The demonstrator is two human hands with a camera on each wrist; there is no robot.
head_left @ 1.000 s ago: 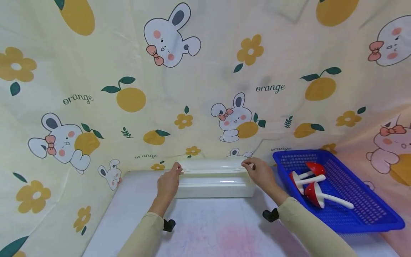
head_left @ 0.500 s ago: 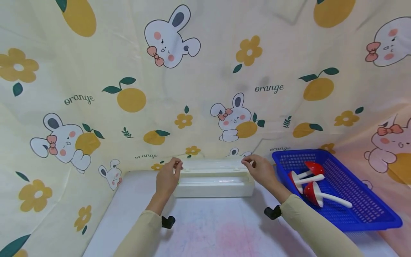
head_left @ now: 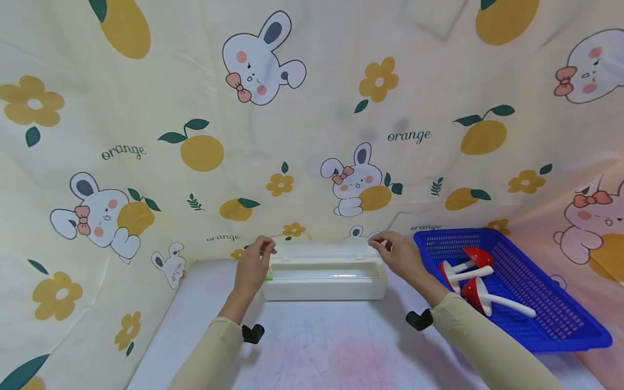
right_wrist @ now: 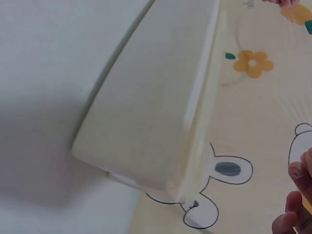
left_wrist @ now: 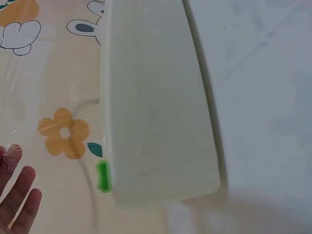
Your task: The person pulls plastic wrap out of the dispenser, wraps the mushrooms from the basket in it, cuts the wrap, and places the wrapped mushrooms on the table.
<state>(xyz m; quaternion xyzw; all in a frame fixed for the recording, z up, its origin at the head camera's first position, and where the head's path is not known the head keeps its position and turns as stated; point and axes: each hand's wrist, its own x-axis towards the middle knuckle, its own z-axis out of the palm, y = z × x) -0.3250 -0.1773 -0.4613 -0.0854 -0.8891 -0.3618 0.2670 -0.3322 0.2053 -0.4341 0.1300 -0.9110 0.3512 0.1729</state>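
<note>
A white cling film dispenser (head_left: 324,291) lies lengthwise on the table, its lid tilted back and its long opening showing. A green slider (left_wrist: 104,176) sits at its left end. Clear cling film (right_wrist: 273,92) stretches above the box between the hands, with creases running to the fingertips. My left hand (head_left: 252,267) pinches the film's left corner, behind and above the box's left end. At the other end my right hand (head_left: 401,259) pinches the right corner. Both hands are off the box itself. The film is hard to make out in the head view.
On the right stands a blue plastic basket (head_left: 551,303) holding several red-capped toy mushrooms (head_left: 480,292) with white stems. Behind the table (head_left: 312,346) hangs a patterned cloth (head_left: 312,119) with rabbits and oranges.
Both hands have risen slightly from the lid's front edge. The film has come up with them, and more of the dispenser's opening shows. The basket stays in place.
</note>
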